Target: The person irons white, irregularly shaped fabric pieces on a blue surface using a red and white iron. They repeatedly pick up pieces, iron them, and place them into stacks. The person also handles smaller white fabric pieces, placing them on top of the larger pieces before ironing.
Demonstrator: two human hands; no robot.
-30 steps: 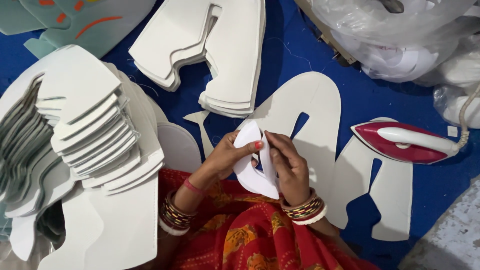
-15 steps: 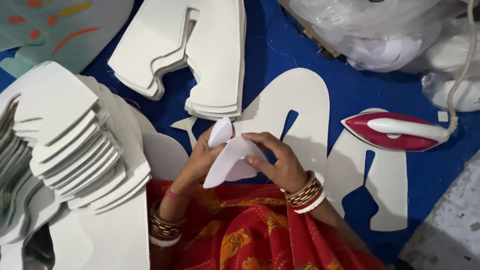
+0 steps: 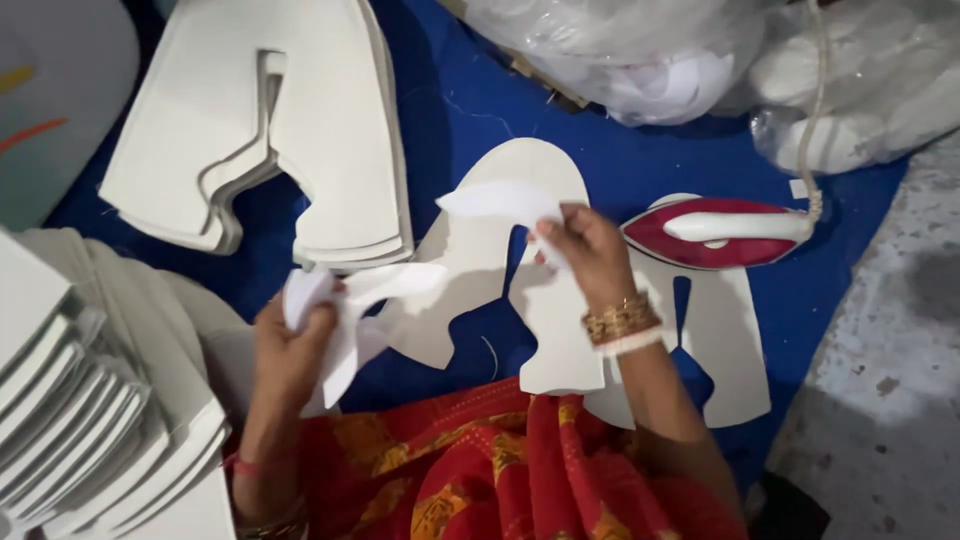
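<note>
Clear plastic bags point(image 3: 640, 50) of white stuff lie top right.

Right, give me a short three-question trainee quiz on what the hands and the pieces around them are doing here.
1. True or false: each hand holds a separate white piece.
2. Which hand is nearer the iron? A) left B) right
3. What colour is the cloth under the cut shapes?

Key:
1. True: the left hand grips a crumpled white strip, the right hand a curved white piece.
2. B: the iron lies just beside it.
3. Blue cloth.
</note>
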